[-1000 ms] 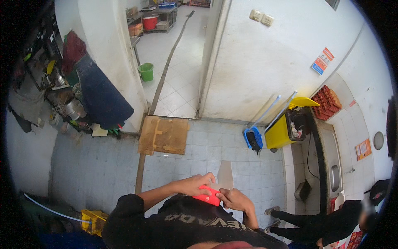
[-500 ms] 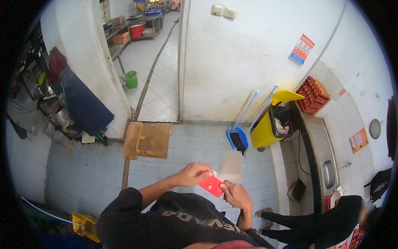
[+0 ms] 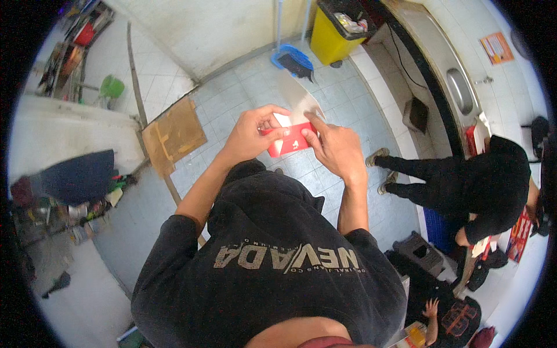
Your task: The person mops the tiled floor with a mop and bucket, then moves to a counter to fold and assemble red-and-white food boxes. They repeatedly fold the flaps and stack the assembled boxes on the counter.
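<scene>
I see one red carton [image 3: 297, 141] in the air before the chest of the black shirt [image 3: 284, 261], above the tiled floor [image 3: 223, 107]. Its red panel lies with the long axis running left to right, the right end slightly higher; one large pale flap [image 3: 299, 95] points away from the body, leaning left toward its tip, and a small white piece [image 3: 282, 119] shows by the left fingers. Both hands are closed on it: the left hand [image 3: 249, 133] pinches the left end, thumb across the red face and fingers curled, while the right hand [image 3: 336, 144] grips the right end, thumb on the red and index finger against the flap's base. Beyond them I count one yellow bin [image 3: 329, 39], one blue dustpan [image 3: 297, 53] with a black brush [image 3: 296, 68] at it, and two pale blue handles [image 3: 279, 23] rising there. To the left I have one flattened cardboard [image 3: 177, 130] on the floor and one green bucket [image 3: 112, 87] past the doorway. To the right runs one metal sink [image 3: 435, 46], with two co-workers, one standing [image 3: 464, 174] near it and one lower down [image 3: 449, 307].
</scene>
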`<action>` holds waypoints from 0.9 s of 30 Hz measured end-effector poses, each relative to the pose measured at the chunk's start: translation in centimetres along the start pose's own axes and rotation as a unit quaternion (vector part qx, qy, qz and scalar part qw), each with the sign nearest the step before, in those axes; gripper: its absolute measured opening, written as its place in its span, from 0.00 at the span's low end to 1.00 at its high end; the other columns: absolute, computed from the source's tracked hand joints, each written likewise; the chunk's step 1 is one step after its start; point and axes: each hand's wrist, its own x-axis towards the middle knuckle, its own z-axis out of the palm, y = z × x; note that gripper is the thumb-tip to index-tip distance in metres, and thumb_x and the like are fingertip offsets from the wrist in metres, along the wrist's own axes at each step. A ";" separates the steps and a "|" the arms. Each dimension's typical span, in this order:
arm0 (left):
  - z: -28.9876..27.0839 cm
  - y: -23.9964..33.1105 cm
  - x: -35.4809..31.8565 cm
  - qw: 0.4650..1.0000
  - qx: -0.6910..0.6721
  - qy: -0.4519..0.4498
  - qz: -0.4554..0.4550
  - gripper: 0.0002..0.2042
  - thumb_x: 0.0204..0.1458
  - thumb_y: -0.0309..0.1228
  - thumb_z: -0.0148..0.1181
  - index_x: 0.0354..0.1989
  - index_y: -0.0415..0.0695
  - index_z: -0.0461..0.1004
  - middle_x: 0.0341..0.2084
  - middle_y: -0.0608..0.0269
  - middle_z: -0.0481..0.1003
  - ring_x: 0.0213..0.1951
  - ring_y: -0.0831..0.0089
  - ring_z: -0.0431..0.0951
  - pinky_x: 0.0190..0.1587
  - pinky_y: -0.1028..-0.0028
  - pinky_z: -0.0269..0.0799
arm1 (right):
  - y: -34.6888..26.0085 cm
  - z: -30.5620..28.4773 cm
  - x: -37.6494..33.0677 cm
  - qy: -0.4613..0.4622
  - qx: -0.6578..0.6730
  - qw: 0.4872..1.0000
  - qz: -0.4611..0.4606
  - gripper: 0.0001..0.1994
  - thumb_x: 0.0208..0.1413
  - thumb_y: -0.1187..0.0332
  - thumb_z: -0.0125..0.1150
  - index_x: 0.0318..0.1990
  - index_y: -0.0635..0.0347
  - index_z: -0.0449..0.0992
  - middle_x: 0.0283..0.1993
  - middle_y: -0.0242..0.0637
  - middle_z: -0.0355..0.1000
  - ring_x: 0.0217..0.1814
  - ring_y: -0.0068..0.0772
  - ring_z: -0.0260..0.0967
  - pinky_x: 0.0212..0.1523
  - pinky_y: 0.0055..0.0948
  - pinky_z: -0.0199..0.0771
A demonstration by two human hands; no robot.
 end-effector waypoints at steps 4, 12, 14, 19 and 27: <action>1.3 -0.9 2.7 0.988 0.149 0.048 -0.005 0.16 0.47 0.30 0.71 0.41 0.38 0.74 0.22 0.53 0.80 0.23 0.71 0.80 0.31 0.73 0.74 | 2.1 4.8 0.1 0.093 0.099 0.991 -0.016 0.41 0.57 0.47 0.62 0.73 0.52 0.51 0.66 0.67 0.54 0.63 0.68 0.62 0.58 0.50 0.71; 4.7 0.5 8.8 0.974 0.171 -0.035 0.144 0.27 0.42 0.34 0.75 0.49 0.38 0.70 0.41 0.46 0.78 0.45 0.55 0.79 0.50 0.63 0.73 | 7.6 8.6 4.0 0.198 0.306 0.931 0.005 0.49 0.35 0.66 0.78 0.67 0.57 0.53 0.68 0.53 0.47 0.74 0.57 0.45 0.72 0.46 0.52; 2.6 0.2 10.6 0.970 0.155 0.007 0.185 0.34 0.43 0.35 0.74 0.58 0.40 0.64 0.55 0.43 0.67 0.60 0.47 0.66 0.61 0.55 0.62 | 8.1 6.9 4.6 0.223 0.441 0.869 0.035 0.47 0.36 0.71 0.78 0.66 0.56 0.55 0.67 0.46 0.49 0.75 0.46 0.45 0.71 0.44 0.55; -2.2 -2.6 16.3 0.992 0.056 0.039 0.105 0.46 0.46 0.45 0.73 0.68 0.38 0.52 0.65 0.45 0.54 0.66 0.50 0.57 0.66 0.55 0.56 | 11.1 2.9 6.4 0.263 0.496 0.827 0.036 0.42 0.44 0.69 0.75 0.66 0.61 0.56 0.68 0.42 0.51 0.74 0.39 0.46 0.72 0.40 0.49; -3.2 -3.3 26.8 0.949 -0.013 -0.189 0.252 0.42 0.55 0.53 0.61 0.69 0.40 0.49 0.65 0.40 0.51 0.69 0.46 0.46 0.69 0.48 0.41 | 10.0 -4.9 11.9 0.300 0.443 0.844 -0.022 0.46 0.59 0.58 0.60 0.73 0.67 0.34 0.76 0.53 0.38 0.80 0.47 0.31 0.75 0.43 0.35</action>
